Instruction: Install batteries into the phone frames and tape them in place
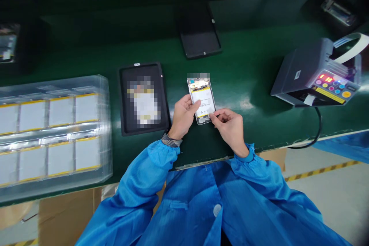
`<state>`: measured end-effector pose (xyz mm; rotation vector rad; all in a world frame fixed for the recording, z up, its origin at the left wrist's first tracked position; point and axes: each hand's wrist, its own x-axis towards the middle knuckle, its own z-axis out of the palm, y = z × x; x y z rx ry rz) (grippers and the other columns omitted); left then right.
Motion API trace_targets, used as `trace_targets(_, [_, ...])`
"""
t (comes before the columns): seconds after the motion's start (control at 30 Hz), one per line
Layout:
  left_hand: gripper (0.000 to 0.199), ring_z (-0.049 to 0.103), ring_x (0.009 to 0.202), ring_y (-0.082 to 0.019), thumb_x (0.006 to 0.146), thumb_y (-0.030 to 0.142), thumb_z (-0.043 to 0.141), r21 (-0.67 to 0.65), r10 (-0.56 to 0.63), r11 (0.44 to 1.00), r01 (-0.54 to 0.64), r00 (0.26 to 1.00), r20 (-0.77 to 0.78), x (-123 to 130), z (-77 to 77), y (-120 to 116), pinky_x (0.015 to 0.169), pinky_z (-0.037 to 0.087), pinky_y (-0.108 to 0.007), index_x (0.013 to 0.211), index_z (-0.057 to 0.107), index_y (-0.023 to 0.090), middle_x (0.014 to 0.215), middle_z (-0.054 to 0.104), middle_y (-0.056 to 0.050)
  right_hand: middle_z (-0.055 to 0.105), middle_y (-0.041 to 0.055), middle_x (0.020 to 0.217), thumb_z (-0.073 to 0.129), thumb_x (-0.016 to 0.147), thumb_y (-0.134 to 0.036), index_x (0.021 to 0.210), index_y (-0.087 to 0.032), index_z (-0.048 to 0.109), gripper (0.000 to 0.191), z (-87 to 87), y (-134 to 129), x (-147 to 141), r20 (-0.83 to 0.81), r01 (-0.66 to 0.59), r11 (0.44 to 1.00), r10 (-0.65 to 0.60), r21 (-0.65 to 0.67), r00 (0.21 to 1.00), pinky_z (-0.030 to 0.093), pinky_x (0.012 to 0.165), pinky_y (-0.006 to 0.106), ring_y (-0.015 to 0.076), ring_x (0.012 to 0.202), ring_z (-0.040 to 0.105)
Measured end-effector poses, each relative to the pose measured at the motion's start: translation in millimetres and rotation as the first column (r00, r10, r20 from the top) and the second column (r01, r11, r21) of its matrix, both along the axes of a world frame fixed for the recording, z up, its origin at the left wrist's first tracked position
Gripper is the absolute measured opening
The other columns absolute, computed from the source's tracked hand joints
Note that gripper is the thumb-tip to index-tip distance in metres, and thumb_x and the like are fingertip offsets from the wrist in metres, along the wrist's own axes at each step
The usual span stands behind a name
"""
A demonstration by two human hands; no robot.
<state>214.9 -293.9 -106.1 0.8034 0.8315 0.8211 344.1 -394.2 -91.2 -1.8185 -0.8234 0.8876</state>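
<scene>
An open phone body (pixel 203 102) with a white, yellow-edged battery inside is held over the green table, its circuit board at the far end. My left hand (pixel 183 115) grips its left edge, thumb over the battery. My right hand (pixel 230 126) has thumb and forefinger pinched at the lower right corner of the phone body. Left of my hands lies a black tray (pixel 165 117) with a partly blurred-out device (pixel 145 103) in it.
A clear plastic tray (pixel 106 127) of white batteries is at the left. Another black tray (pixel 200 38) lies farther back. At the right is a tape dispenser (pixel 305 73) with a lit panel and a cable. More devices line the back.
</scene>
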Motion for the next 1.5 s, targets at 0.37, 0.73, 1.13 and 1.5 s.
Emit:
trace_targets(0.37, [0.05,0.072,0.114,-0.031,0.075,0.038,0.088,0.003,-0.029,1.0,0.029,1.0,0.004,-3,-1.7,1,0.1,0.058,-0.044,0.115,0.069,0.014,0.123,0.075,-0.015,0.049,-0.0082,0.056,0.081,0.079,-0.043,0.092,-0.021,0.058,0.034,-5.0,-2,5,0.068,-0.008,1.0,0.007,0.023,0.998,0.035,0.049,0.025,0.0107,0.049,0.045])
trace_targets(0.73, [0.049,0.071,0.117,-0.031,0.078,0.037,0.086,0.052,-0.128,0.991,0.125,0.99,0.051,-7,7.4,1,0.101,0.057,-0.042,0.118,0.07,0.015,0.128,0.073,-0.014,0.075,0.003,0.077,0.08,0.077,-0.064,0.09,-0.021,0.053,0.052,8.3,15,18,-0.344,-0.271,0.962,0.268,0.04,0.9,0.044,0.041,0.023,0.0157,0.052,0.067])
trace_targets(1.13, [0.051,0.073,0.111,-0.03,0.075,0.039,0.088,0.075,-0.028,0.997,0.028,1.0,-0.006,-16,16.2,8,0.097,0.058,-0.042,0.115,0.07,0.015,0.12,0.076,-0.014,0.076,0.0009,0.074,0.083,0.076,-0.055,0.093,-0.022,0.05,0.05,10.6,40,27,-0.366,-0.461,0.883,0.459,0.085,0.81,0.047,0.041,0.021,0.0146,0.051,0.067])
trace_targets(1.5, [0.05,0.075,0.102,-0.027,0.075,0.039,0.088,0.122,0.043,0.992,-0.021,0.984,-0.176,-20,27.2,21,0.09,0.06,-0.036,0.114,0.07,0.015,0.117,0.077,-0.013,0.075,0.0013,0.073,0.079,0.08,-0.049,0.092,-0.021,0.051,0.043,-7.8,68,19,-0.458,-0.457,0.852,0.522,0.255,0.719,0.052,0.04,0.022,0.0146,0.048,0.066])
